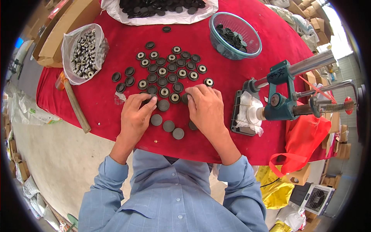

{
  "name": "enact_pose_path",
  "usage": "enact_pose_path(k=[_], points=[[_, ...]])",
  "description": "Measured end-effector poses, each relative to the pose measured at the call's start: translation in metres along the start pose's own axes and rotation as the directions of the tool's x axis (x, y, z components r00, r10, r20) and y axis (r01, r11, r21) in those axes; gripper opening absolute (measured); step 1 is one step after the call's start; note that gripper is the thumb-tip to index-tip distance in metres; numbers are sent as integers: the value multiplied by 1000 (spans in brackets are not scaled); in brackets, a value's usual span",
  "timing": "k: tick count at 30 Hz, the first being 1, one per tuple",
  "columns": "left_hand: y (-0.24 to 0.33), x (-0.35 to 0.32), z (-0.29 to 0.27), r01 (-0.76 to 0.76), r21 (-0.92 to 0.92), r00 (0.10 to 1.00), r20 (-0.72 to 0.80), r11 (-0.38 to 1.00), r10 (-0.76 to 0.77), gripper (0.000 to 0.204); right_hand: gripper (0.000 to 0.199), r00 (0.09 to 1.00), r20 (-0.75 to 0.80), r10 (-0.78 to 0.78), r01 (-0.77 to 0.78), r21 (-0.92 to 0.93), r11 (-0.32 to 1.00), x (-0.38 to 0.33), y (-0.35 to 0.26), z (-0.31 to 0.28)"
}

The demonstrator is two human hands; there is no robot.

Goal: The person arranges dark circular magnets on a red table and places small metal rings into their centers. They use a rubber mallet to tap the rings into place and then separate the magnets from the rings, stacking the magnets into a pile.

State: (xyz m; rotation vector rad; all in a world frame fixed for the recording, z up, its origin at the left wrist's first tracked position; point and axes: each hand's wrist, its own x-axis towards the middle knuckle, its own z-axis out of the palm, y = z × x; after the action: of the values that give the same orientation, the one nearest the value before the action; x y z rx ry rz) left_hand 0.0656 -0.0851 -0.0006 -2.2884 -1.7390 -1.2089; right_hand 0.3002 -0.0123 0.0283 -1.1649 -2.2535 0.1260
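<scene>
Many small round black caps lie on the red cloth in front of me. Several stand open side up, like one black cap [162, 82]. Others hold a metal bearing [164, 92] in the middle. Nearest to me a few lie flat side up, such as a plain black disc [178, 133]. My left hand [135, 114] pinches a black cap at the near left of the group, mostly covered by the fingers. On the right, my right hand [206, 110] has its fingers closed at a dark cap [185, 98], partly hidden by the thumb and forefinger.
A bag of metal bearings [85, 52] and a hammer [75, 102] are at the left. Farther back lie a white sack of black caps [133, 20] and a blue plastic bowl [253, 44]. A green hand press [280, 100] stands right, beside a red bag [305, 141].
</scene>
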Motion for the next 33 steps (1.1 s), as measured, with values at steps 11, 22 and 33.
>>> enact_pose_path(k=[11, 22, 33], points=[[4, -12, -12, -103, 140, 990, 113, 985, 87, 44, 28, 967, 143, 211, -222, 66, 973, 30, -3, 32], [5, -12, -12, 18, -22, 997, 78, 1000, -16, 36, 17, 998, -57, 25, -13, 203, 979, 17, -16, 16], [-17, 32, -10, 107, 79, 989, 95, 991, -115, 29, 16, 980, -102, -171, 167, -50, 985, -2, -20, 21]])
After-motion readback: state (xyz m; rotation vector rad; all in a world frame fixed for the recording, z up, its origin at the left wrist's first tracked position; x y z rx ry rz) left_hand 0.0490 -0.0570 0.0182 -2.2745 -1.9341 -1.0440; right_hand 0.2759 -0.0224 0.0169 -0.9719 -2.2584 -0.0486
